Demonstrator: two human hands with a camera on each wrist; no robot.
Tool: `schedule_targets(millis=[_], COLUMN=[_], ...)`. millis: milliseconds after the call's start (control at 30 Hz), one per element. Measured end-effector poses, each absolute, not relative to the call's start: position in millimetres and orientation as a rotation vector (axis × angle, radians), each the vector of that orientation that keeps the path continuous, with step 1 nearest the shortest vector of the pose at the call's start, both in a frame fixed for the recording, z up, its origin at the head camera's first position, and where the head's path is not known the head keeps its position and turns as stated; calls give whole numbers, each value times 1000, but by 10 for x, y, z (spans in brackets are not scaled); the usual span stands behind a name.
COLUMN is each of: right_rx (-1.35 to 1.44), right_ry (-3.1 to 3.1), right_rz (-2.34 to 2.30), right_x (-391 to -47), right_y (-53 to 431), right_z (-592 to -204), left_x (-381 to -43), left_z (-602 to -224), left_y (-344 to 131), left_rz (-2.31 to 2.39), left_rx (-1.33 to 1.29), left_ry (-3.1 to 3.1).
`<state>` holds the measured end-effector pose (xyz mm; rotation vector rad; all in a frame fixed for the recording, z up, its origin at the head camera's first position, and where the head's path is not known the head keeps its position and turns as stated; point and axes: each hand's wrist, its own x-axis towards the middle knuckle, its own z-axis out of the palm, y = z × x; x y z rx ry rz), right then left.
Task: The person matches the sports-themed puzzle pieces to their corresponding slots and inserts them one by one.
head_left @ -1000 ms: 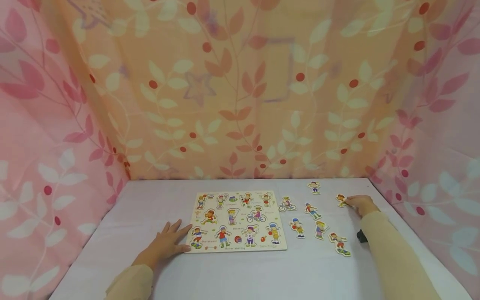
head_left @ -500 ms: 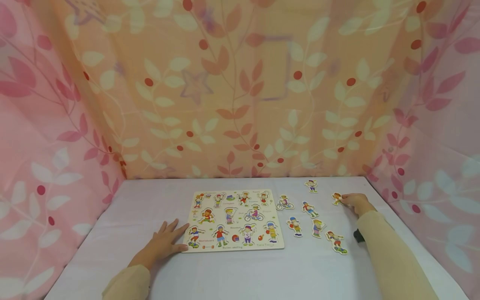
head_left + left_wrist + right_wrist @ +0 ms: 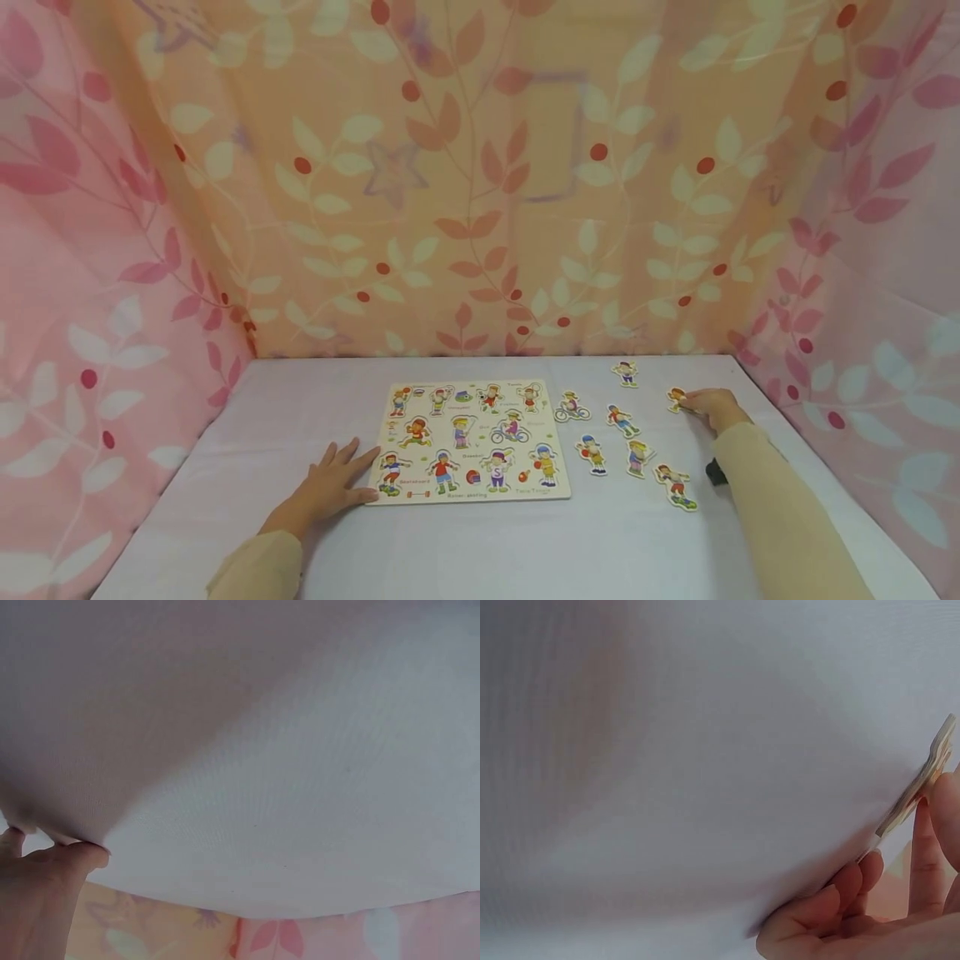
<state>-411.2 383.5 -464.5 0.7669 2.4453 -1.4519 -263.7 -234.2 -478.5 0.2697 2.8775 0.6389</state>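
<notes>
In the head view my right hand [image 3: 716, 410] is at the far right of the table, pinching a small runner puzzle piece [image 3: 677, 399]. The right wrist view shows this puzzle piece [image 3: 922, 784] edge-on between thumb and finger, tilted, with the other fingers curled near the white cloth. My left hand [image 3: 330, 483] rests with spread fingers on the table, its fingertips at the left edge of the puzzle board [image 3: 480, 492]. That board carries pictures of children doing sports. Only part of the left hand [image 3: 52, 877] shows in the left wrist view.
Between board and right hand lie several loose pieces: a cyclist [image 3: 572, 407], a cap-wearing figure [image 3: 626, 374], a roller skater [image 3: 622, 421], a ball player [image 3: 592, 455], a figure with a stick [image 3: 639, 459] and a skateboarder [image 3: 677, 487]. A dark object [image 3: 716, 473] sits by the right sleeve.
The head view has shifted slightly. The right hand's fingers now cover a little more of the runner puzzle piece; the left hand and the board keep their places.
</notes>
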Motion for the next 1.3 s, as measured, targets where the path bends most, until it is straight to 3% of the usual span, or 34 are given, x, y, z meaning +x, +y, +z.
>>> schedule_targets(millis=[300, 700, 967, 1300], right_rx=[891, 834, 614, 645], right_ry=[2472, 2554, 2589, 2554], right_rz=[-1469, -1596, -1609, -1564], right_x=[-3999, -3998, -3808, -3570], right_y=[3817, 3774, 3738, 3471], right_z=[-4643, -4731, -4532, -4217], left_x=[-2650, -2677, -2656, -2613], left_z=[-4789, -4773, -4768, -4807], left_y=[-2317, -2358, -2347, -2365], left_rz=[632, 628, 631, 657], left_rx=[278, 251, 258, 259], left_ry=[2866, 2877, 2887, 2872])
